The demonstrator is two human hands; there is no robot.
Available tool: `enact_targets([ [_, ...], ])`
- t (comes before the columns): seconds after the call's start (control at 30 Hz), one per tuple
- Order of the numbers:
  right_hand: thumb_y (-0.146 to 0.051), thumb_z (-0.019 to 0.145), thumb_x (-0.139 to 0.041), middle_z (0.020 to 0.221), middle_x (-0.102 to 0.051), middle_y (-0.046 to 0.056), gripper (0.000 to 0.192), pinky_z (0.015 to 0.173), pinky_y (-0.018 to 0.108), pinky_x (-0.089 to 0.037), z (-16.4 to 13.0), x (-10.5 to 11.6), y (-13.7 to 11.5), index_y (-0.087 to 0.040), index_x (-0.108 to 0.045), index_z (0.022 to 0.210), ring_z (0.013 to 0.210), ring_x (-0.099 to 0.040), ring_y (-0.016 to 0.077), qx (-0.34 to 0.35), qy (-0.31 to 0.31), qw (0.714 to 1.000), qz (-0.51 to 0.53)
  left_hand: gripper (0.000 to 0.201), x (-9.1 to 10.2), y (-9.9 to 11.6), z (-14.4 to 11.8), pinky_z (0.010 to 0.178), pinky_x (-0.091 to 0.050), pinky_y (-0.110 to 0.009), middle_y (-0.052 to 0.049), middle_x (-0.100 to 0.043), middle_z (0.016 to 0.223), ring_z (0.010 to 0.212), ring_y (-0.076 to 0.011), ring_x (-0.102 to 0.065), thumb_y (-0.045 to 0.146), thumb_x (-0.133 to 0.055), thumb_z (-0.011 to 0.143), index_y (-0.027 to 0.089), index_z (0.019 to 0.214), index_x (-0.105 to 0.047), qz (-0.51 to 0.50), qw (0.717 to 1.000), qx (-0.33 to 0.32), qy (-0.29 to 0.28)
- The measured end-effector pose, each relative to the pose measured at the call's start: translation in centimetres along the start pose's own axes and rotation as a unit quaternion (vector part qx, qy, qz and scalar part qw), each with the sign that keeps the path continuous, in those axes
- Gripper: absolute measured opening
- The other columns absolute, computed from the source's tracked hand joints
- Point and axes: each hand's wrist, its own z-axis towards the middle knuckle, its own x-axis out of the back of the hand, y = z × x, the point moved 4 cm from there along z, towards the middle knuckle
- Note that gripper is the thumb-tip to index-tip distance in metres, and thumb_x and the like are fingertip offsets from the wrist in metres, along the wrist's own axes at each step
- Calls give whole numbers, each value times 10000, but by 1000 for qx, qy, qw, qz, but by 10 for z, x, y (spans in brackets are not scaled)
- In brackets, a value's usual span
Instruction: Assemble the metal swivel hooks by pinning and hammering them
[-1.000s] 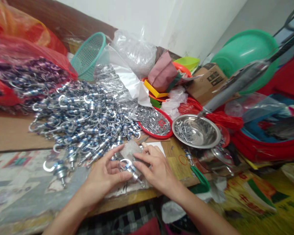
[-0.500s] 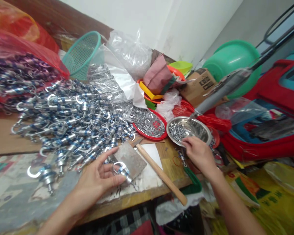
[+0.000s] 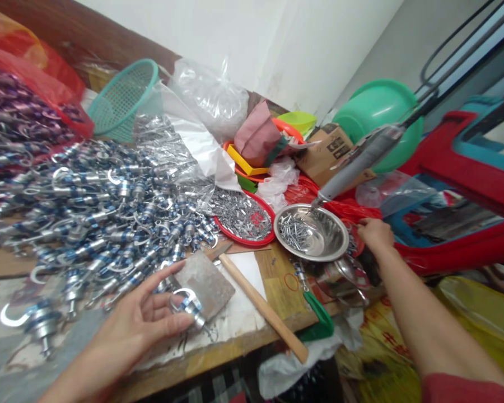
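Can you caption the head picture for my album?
Left hand holds a hook near the hook pile; right hand beside the bowl.

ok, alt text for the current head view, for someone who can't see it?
A person's left hand holds a blue-and-silver hook at a grey slab; the right hand is just right of a steel bowl of pins. A wooden handle lies beside the slab, and more hooks are heaped to the left.

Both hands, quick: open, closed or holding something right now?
Left hand: holding a hook piece.
Right hand: beside the steel bowl; its grip cannot be told.
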Motion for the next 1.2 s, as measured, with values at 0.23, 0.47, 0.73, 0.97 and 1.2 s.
enact_targets([
  [0.23, -275, 791, -525, 902, -687, 48, 185, 756, 277, -453, -62, 12, -62, -203, -671, 877, 832, -623, 190, 74, -6, 994, 80, 883, 4, -4, 3, 656, -529, -265, 13, -697, 752, 779, -225, -674, 317, -816, 485, 298, 1270, -412, 15, 999, 28, -2],
  [0.47, -179, 843, -499, 1024, -645, 79, 218, 817, 255, -423, -113, -43, -196, -184, -650, 1000, 955, -584, 176, 260, -178, 935, 166, 904, -3, 2, -3, 654, -509, -273, -2, -700, 737, 719, -208, -671, 307, -804, 495, 240, 1293, -387, 2, 1000, 12, 7],
  [0.73, -200, 767, -607, 908, -685, 53, 135, 774, 275, -423, -80, -75, -218, -220, -706, 857, 881, -603, 194, 237, -194, 939, 155, 885, -2, -3, -2, 578, -469, -258, 19, -647, 702, 651, -175, -629, 245, -800, 499, 216, 1287, -399, -43, 999, 0, -13],
  [0.97, -217, 862, -471, 971, -674, 103, 230, 841, 303, -416, -102, -54, -209, -169, -689, 913, 931, -600, 205, 218, -163, 932, 239, 854, -1, -4, 0, 588, -468, -251, 22, -643, 702, 631, -153, -612, 199, -794, 505, 201, 1270, -415, -49, 999, -4, -22],
  [1.2, -157, 831, -531, 752, -653, -3, 127, 666, 207, -439, -188, 23, -246, -167, -646, 780, 712, -594, 112, 352, -306, 790, 398, 854, 0, -5, 1, 590, -463, -255, 7, -656, 718, 649, -157, -611, 204, -779, 537, 198, 1293, -382, -40, 998, -4, -43],
])
